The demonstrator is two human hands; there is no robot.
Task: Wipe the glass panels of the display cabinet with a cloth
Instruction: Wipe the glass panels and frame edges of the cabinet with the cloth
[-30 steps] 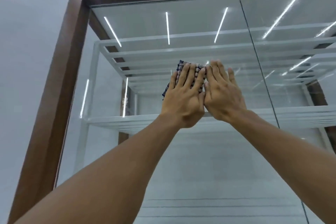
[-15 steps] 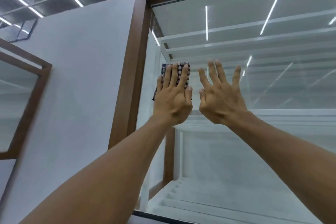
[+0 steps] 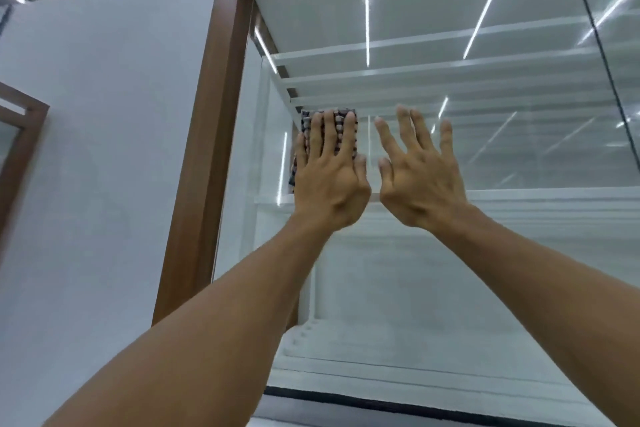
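A tall display cabinet with a brown wooden frame (image 3: 221, 114) and a large glass panel (image 3: 450, 253) fills the view. My left hand (image 3: 330, 180) lies flat on the glass near the panel's left edge, pressing a dark checked cloth (image 3: 304, 121) against it; the cloth shows above and left of my fingers. My right hand (image 3: 419, 177) is raised just to the right, fingers spread, holding nothing, flat at the glass or just off it. White shelves (image 3: 519, 198) show behind the glass.
A plain white wall (image 3: 104, 149) lies left of the cabinet, with the corner of another brown frame (image 3: 24, 149) at the far left. A seam to a second glass panel (image 3: 602, 55) runs at the upper right. Ceiling light strips reflect in the glass.
My hands slid left along the glass to the panel's left edge. My right hand came off the cloth and spread apart from my left hand. My view swung left, then a little back right.
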